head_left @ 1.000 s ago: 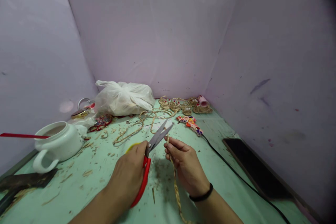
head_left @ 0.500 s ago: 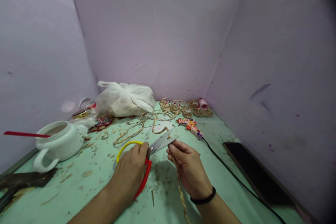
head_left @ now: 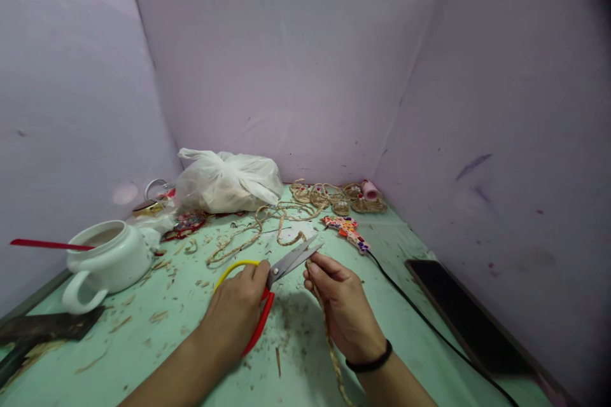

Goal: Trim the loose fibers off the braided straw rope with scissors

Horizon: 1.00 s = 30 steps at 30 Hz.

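Observation:
My left hand [head_left: 238,301] is closed around scissors [head_left: 266,321] with one yellow and one red handle. The blades point up and to the right, slightly parted, with their tips beside my right fingertips. A braided straw cord [head_left: 329,344] is pinched between the thumb and fingers of my right hand [head_left: 340,296], which has a black band at its wrist. The cord hangs down toward the front edge and passes at the blades. Whether the blades have cut it is too small to tell. More cord [head_left: 258,219] lies in loops beyond my hands.
A white pot [head_left: 111,259] with a red stick stands left, near a dark flat tool [head_left: 52,326]. Behind are a white plastic bag [head_left: 229,181] and woven pieces [head_left: 341,206]. Rightward lie a patterned item [head_left: 348,229] with a black cable and a dark phone-like slab [head_left: 468,318].
The scissor blades have drawn closer together, and the handles have come nearer each other. My right hand still pinches the cord in nearly the same place.

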Tool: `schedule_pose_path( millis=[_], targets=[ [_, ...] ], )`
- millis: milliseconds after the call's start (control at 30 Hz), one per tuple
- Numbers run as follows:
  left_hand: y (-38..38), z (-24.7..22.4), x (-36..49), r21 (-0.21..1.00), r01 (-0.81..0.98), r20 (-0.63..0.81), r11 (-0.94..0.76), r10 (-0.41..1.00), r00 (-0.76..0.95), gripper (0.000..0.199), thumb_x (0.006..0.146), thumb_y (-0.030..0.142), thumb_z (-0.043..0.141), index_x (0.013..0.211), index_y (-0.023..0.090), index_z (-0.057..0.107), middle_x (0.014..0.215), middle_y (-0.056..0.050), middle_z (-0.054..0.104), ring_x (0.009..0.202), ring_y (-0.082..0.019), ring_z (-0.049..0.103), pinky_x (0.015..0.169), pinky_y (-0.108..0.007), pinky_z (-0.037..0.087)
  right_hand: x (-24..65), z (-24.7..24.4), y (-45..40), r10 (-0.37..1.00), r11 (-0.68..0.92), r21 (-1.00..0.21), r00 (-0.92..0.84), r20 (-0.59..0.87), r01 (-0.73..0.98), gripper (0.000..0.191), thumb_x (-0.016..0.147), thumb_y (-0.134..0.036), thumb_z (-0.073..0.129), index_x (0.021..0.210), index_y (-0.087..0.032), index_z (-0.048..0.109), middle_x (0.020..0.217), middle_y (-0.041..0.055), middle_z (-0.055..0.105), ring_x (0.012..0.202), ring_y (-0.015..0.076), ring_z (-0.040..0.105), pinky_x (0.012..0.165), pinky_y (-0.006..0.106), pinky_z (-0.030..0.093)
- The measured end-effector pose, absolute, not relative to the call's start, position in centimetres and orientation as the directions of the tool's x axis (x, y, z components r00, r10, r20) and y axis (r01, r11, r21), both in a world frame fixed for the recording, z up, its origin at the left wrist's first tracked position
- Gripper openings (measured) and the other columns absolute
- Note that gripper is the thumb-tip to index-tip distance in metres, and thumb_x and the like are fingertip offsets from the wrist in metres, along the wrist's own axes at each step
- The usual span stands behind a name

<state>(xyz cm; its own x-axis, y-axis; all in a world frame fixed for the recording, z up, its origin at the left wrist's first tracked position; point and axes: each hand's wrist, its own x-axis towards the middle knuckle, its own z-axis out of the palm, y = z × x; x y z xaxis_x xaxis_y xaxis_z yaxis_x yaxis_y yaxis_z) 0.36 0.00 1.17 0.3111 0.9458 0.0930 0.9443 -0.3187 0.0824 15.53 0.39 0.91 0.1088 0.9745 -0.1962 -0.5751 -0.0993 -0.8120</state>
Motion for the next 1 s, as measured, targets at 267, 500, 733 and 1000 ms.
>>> schedule_pose_path(
  millis=[267, 500, 733, 1000],
  targets=[
    [0.2, 0.9, 0.4, -0.051, 0.946, 0.106, -0.320, 0.940, 0.323, 0.030, 0.083, 0.011, 0.028, 0.107, 0.018, 0.044, 0.087, -0.008, 0.058, 0.074, -0.022, 0.058, 0.063, -0.033, 0.044, 15.6, 0.9, 0.2, 0.979, -0.090, -0.806, 0.097, -0.180, -0.585, 0.023, 0.048, -0.022, 0.077, 0.069, -0.014, 0.069, 0.058, -0.0012, 0.060, 0.052, 0.0077, 0.049, 0.054, 0.022, 0.040],
    [0.2, 1.1, 0.3, -0.043, 0.943, 0.089, -0.331, 0.939, 0.333, 0.029, 0.082, 0.011, 0.027, 0.104, 0.018, 0.045, 0.086, -0.008, 0.059, 0.074, -0.023, 0.060, 0.062, -0.033, 0.044, 15.6, 0.7, 0.2, 0.979, -0.112, -0.782, 0.067, -0.194, -0.613, 0.025, 0.049, -0.022, 0.077, 0.071, -0.014, 0.068, 0.059, -0.0006, 0.060, 0.052, 0.0076, 0.049, 0.054, 0.022, 0.040],
    [0.3, 1.0, 0.1, 0.106, 0.937, 0.100, -0.332, 0.941, 0.322, 0.021, 0.080, 0.014, 0.034, 0.095, 0.020, 0.047, 0.083, -0.006, 0.061, 0.075, -0.019, 0.059, 0.061, -0.027, 0.042, 15.5, 0.5, 0.4, 0.983, -0.080, -0.795, 0.084, -0.162, -0.601, 0.028, 0.050, -0.022, 0.077, 0.075, -0.015, 0.067, 0.063, -0.0013, 0.059, 0.053, 0.0082, 0.050, 0.054, 0.022, 0.041],
    [0.5, 1.8, -0.6, 0.313, 0.909, 0.225, -0.274, 0.952, 0.210, 0.030, 0.079, 0.008, 0.031, 0.103, 0.019, 0.046, 0.094, -0.007, 0.058, 0.085, -0.019, 0.055, 0.071, -0.030, 0.043, 15.3, 0.1, 0.4, 0.990, -0.077, -0.785, 0.044, -0.132, -0.615, 0.043, 0.056, -0.022, 0.074, 0.098, -0.019, 0.063, 0.063, -0.0051, 0.052, 0.052, 0.0060, 0.045, 0.053, 0.020, 0.039]
  ],
)
